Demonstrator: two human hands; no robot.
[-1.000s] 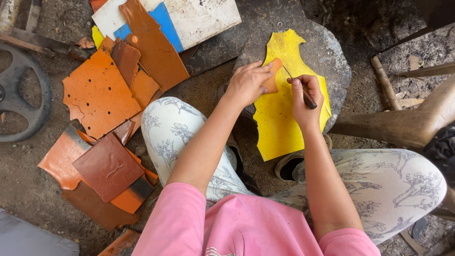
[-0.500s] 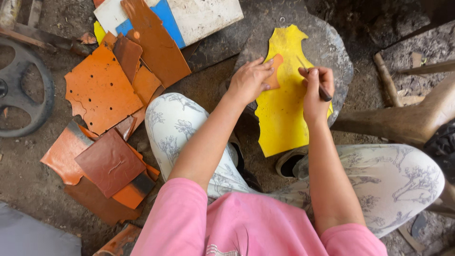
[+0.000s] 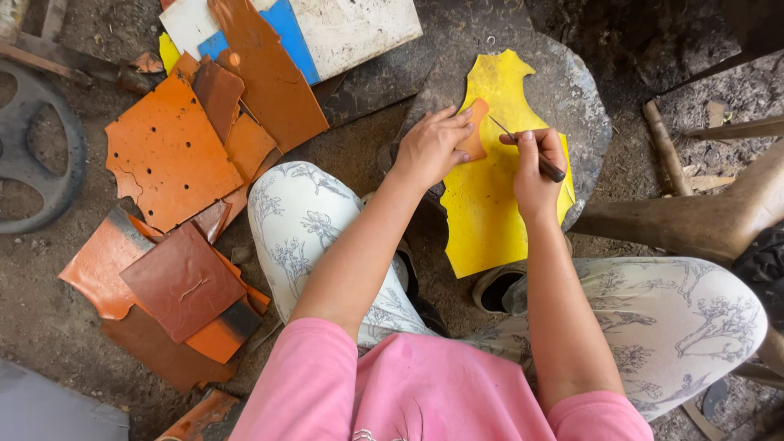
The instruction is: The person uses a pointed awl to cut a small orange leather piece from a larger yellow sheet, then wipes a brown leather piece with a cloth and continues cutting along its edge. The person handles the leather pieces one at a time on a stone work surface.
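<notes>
A yellow leather sheet [image 3: 490, 204] lies on a round grey stone slab [image 3: 584, 106]. My left hand [image 3: 431, 147] presses a small orange pattern piece [image 3: 474, 139] flat on the yellow sheet. My right hand [image 3: 535, 167] grips a thin pointed tool [image 3: 531, 151], its tip touching the sheet just right of the orange piece.
A pile of orange and brown leather pieces [image 3: 175, 163] lies on the dirt floor at left. A white board [image 3: 347, 28] and blue sheet [image 3: 286, 33] sit at the top. A dark metal wheel [image 3: 33, 155] is at far left, wooden legs [image 3: 694, 220] at right.
My right hand has moved up along the orange piece's right edge with the tool. My left hand stays pressing the orange piece.
</notes>
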